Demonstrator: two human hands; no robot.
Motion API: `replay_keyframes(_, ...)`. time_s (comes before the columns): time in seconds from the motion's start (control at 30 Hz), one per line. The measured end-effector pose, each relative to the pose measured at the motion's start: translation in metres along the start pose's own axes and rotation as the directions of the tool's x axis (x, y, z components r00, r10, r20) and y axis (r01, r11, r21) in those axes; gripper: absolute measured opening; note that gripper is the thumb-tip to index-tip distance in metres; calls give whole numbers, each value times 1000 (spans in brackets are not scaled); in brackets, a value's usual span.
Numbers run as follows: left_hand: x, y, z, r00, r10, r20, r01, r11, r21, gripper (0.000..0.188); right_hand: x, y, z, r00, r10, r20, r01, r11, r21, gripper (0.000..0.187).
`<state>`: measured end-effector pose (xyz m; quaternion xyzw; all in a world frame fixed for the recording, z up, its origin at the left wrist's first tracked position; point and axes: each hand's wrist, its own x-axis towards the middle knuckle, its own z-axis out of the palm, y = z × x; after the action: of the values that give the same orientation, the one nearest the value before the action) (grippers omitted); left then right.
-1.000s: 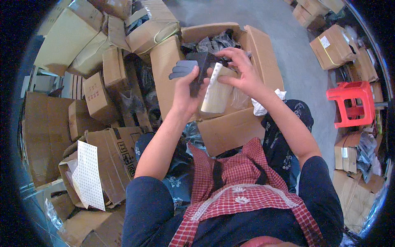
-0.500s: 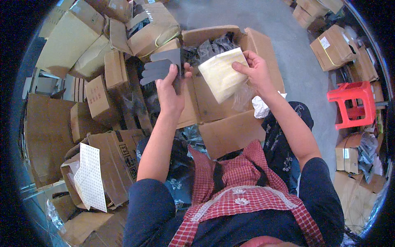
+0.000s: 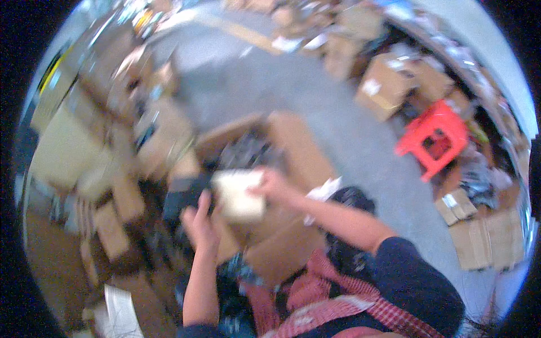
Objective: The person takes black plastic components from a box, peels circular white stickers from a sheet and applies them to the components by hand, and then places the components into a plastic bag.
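My left hand (image 3: 202, 226) is closed on a stack of flat dark grey pieces (image 3: 178, 197), with the thumb raised along their near side. Between the fingers of my right hand (image 3: 274, 187) is a pale yellow, squarish packet or folded sheet (image 3: 236, 196); blur hides which. It sits close beside the grey stack, and I cannot tell if they touch. Both hands are above an open cardboard box (image 3: 304, 155), which has dark crumpled plastic (image 3: 251, 151) inside. White crumpled paper (image 3: 325, 189) lies at the box's right edge.
Cardboard boxes (image 3: 73, 141) crowd the left side, and a white sheet (image 3: 121, 312) lies at lower left. To the right, a red plastic stool (image 3: 437, 141) lies tipped among cartons (image 3: 389, 84) and plastic bags. Grey floor (image 3: 349, 141) runs between both sides.
My view has swung, so the box and hands appear lower and further left, and more of the floor shows. The yellow packet has come closer to the grey stack.
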<state>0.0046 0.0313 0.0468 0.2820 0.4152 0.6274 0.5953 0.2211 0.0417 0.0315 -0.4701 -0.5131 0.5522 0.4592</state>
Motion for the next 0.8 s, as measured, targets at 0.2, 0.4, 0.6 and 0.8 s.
replay_keyframes(0.2,-11,-3,-36,994,108,12,-108,982,158,22,1,11,19,951,251,181,-283,940,187,39)
replay_keyframes(0.4,-14,-12,-27,993,97,71,-108,977,183,31,-9,7,3,912,218,348,-274,954,121,36)
replay_keyframes(0.6,-9,3,-31,983,131,131,-153,972,179,30,3,5,19,987,7,163,26,980,-200,17)
replay_keyframes(0.8,-28,12,-6,988,132,77,-145,965,220,24,-7,-3,16,981,-30,190,71,975,-213,20)
